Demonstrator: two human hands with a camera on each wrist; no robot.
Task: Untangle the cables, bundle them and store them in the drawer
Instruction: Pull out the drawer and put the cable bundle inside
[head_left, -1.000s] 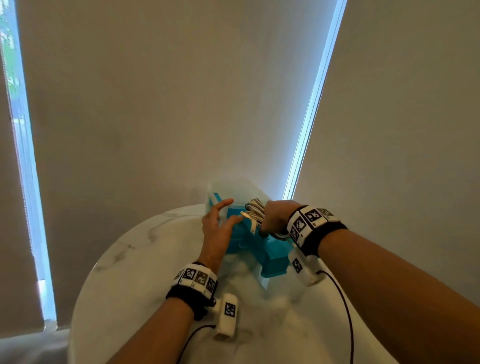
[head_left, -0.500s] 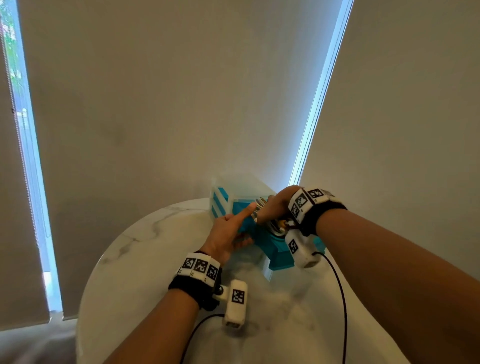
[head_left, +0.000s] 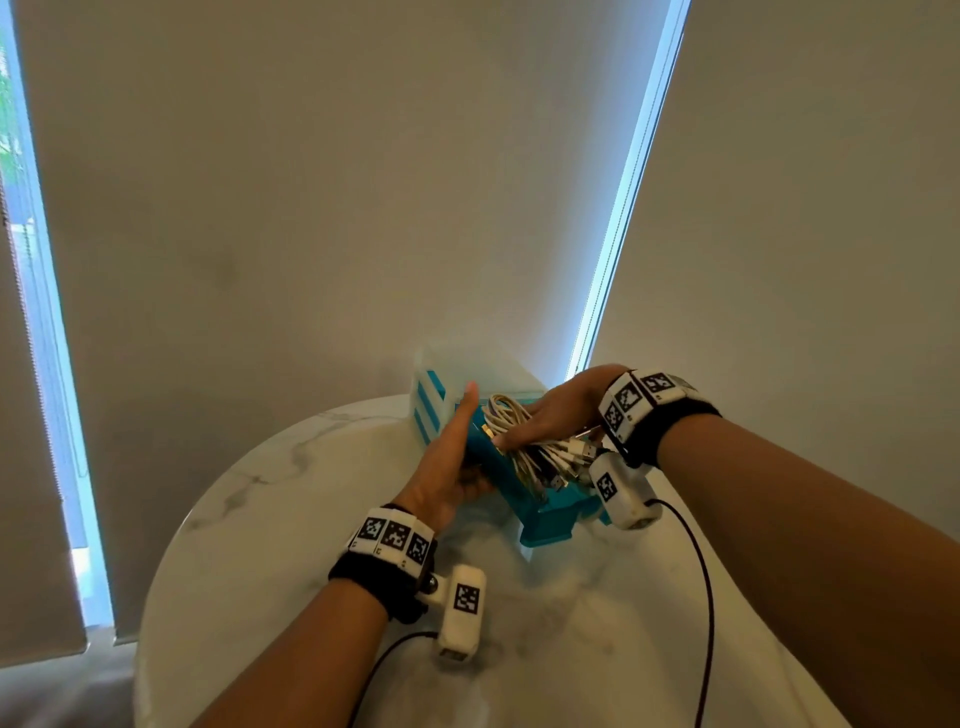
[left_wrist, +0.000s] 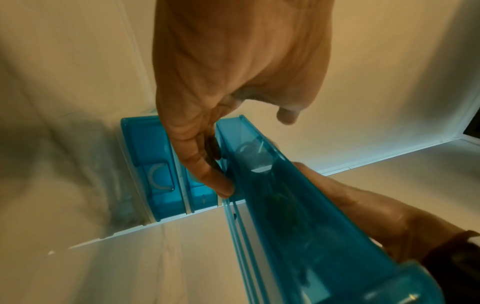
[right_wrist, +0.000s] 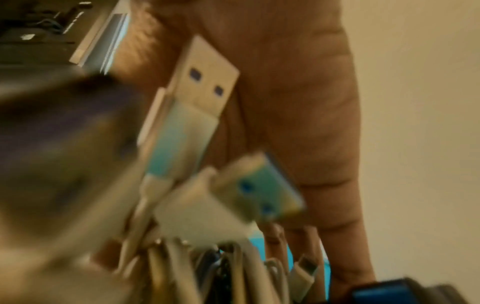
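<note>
A blue translucent drawer (head_left: 550, 519) stands pulled out of a small white drawer unit (head_left: 428, 410) at the far side of the round marble table (head_left: 291, 519). My right hand (head_left: 545, 415) grips a bundle of white cables (head_left: 530, 457) just over the drawer, with its plugs pointing towards me. In the right wrist view the USB plugs (right_wrist: 205, 82) lie against the palm of my right hand (right_wrist: 298, 102). My left hand (head_left: 457, 441) lies flat along the drawer's left wall. Its fingertips (left_wrist: 221, 183) touch that wall of the drawer (left_wrist: 298, 216), and the thumb stays clear.
The unit's two lower blue drawers (left_wrist: 155, 164) are pushed in. Grey roller blinds hang close behind the table, with bright gaps at left and right. The wrist cameras' black leads (head_left: 701, 597) trail over the near part of the table.
My right hand has brought the cable bundle nearer me, over the open drawer. My left hand went from spread fingers to lying flat along the drawer's left side.
</note>
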